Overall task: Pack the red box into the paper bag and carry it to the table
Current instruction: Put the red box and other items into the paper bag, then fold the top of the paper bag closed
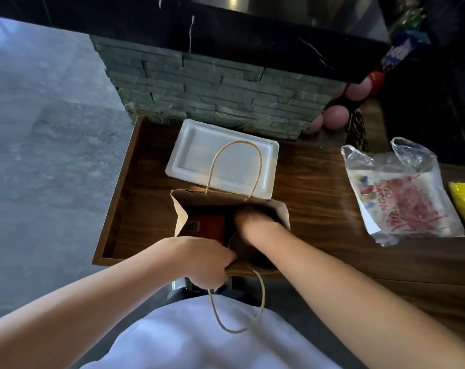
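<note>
A brown paper bag (279,213) stands open on the wooden counter, one twine handle up at the far side and one hanging over the near edge. The red box (208,226), with a barcode label, lies inside it on the left. My left hand (203,265) pinches the bag's near rim and holds it open. My right hand (252,219) reaches down into the bag to the right of the box; its fingers are hidden in the dark interior, so I cannot tell whether they hold anything.
A white foam tray (226,158) lies just behind the bag. A clear plastic bag with printed packets (402,198) and a yellow item (464,203) sit to the right. A stone-clad wall under a black ledge (212,86) rises behind the counter (319,182). Grey floor lies left.
</note>
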`<action>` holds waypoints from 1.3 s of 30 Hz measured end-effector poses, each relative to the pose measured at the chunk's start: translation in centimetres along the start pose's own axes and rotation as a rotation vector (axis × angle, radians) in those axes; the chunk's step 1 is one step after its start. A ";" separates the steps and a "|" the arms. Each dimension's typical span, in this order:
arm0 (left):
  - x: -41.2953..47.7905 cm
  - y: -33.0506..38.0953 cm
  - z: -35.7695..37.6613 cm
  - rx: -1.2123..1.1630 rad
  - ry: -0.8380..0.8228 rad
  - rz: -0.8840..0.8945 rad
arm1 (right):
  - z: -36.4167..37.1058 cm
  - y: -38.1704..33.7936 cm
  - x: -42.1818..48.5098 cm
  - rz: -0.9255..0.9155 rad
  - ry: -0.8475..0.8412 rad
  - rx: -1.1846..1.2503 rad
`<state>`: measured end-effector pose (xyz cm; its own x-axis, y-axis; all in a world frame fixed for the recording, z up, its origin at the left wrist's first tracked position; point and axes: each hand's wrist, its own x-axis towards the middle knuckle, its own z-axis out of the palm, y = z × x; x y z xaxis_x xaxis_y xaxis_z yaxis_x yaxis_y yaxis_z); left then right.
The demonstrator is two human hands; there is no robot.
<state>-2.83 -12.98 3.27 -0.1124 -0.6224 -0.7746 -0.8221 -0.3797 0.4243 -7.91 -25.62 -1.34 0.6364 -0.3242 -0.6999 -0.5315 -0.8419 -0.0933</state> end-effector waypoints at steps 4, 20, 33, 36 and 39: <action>-2.0 -1.1 -0.9 -0.047 0.129 0.033 | -4.0 4.9 -5.4 -0.142 0.354 0.359; -4.9 -9.1 6.0 -0.881 0.732 -0.097 | 7.4 10.2 -8.7 -0.055 0.253 1.160; -2.2 -9.0 6.3 -0.688 0.996 0.011 | 6.9 8.4 -5.1 -0.344 0.420 1.173; -1.6 -9.5 5.7 -0.597 1.116 -0.022 | 6.5 8.5 -4.5 -0.319 0.581 1.047; -1.1 -10.1 4.8 -0.726 1.082 0.017 | 6.1 8.7 -4.3 -0.319 0.486 1.217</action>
<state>2.88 -5.15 -2.37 0.6641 -0.7339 -0.1427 -0.2992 -0.4359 0.8488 -18.67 -28.90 -3.52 0.8214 -0.5200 -0.2341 -0.3177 -0.0765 -0.9451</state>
